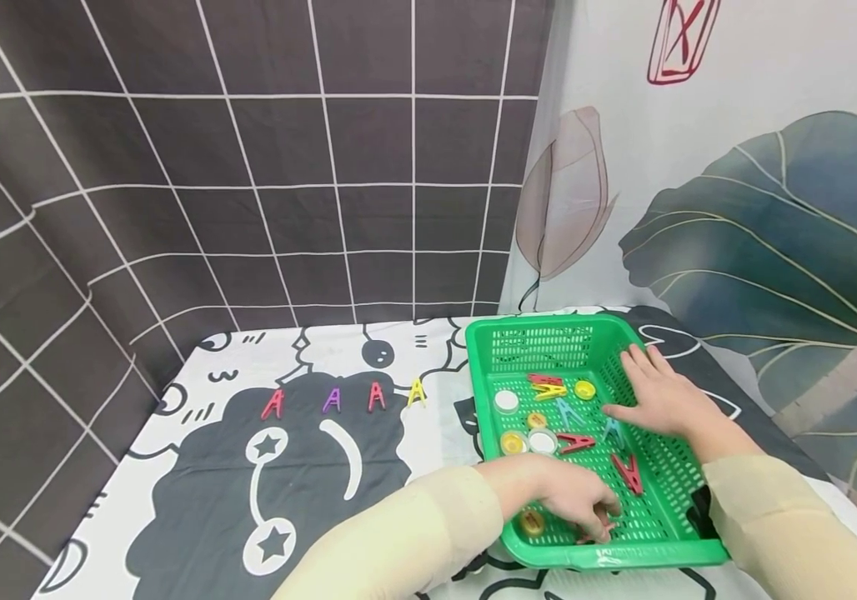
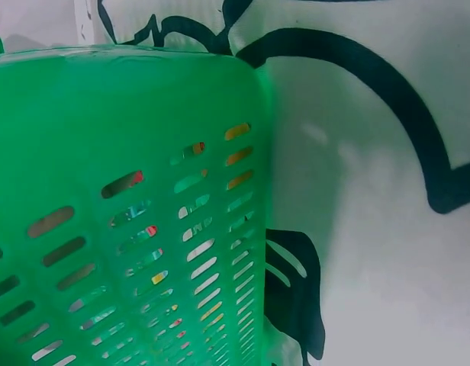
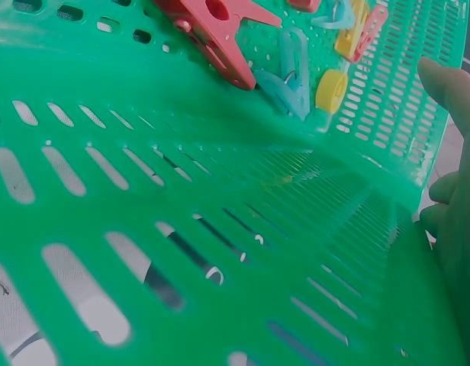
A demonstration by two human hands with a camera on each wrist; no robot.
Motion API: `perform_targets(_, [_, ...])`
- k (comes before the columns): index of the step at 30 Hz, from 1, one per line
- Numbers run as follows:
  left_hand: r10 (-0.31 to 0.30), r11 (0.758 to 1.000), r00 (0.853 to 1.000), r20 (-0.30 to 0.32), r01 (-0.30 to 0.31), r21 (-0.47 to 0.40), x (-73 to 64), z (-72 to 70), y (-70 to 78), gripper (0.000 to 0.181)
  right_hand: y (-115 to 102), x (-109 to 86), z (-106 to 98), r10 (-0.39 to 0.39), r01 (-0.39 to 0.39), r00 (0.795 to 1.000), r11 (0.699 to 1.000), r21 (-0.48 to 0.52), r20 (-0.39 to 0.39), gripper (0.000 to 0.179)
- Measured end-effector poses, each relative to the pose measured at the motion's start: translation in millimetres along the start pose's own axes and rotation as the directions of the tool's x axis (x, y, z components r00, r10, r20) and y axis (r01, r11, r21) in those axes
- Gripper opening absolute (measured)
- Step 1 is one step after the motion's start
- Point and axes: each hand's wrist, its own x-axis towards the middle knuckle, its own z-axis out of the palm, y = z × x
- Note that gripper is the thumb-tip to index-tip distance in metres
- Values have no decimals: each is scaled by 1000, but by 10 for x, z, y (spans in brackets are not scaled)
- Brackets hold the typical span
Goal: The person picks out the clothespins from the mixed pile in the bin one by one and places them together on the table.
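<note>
My left hand (image 1: pixel 574 492) reaches down into the front of a green plastic basket (image 1: pixel 479 375). Its curled fingers pinch a red clothespin (image 1: pixel 603 532), mostly hidden under them. My right hand (image 1: pixel 661 396) rests with straight fingers along the basket's right rim. Inside lie a V-shaped red clothespin (image 1: pixel 628 475), another red clothespin (image 1: pixel 575 442), a yellow clothespin (image 1: pixel 548 390), light blue clothespins (image 1: pixel 567 412), yellow bottle caps (image 1: pixel 584 389) and white caps (image 1: pixel 507 401). In the left wrist view the basket's slotted wall (image 2: pixel 105 114) hides the hand.
Left of the basket, a row of clothespins lies on the patterned cloth (image 1: pixel 196 500): a red one (image 1: pixel 273 404), a purple one (image 1: pixel 332 400), a second red one (image 1: pixel 376 397) and a yellow one (image 1: pixel 417 392). Behind stands a dark gridded curtain (image 1: pixel 368 217).
</note>
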Motion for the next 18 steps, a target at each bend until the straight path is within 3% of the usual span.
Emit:
perform_targets(4, [-20,999,999,41,19,29,-2,12,22,26,15,0,-3,-4,4,1000,1000,1,3,99])
perform_targets(10, [-46,990,995,87,57,-131,-23,41,34,18,17,-4,2,-8,8,1000,1000,5,-2,99])
perform_targets(18, [-1,976,1000,-7,-1,-219,-47,25,10,12,8,-9,3,-10,10,1000,1000,9,3,99])
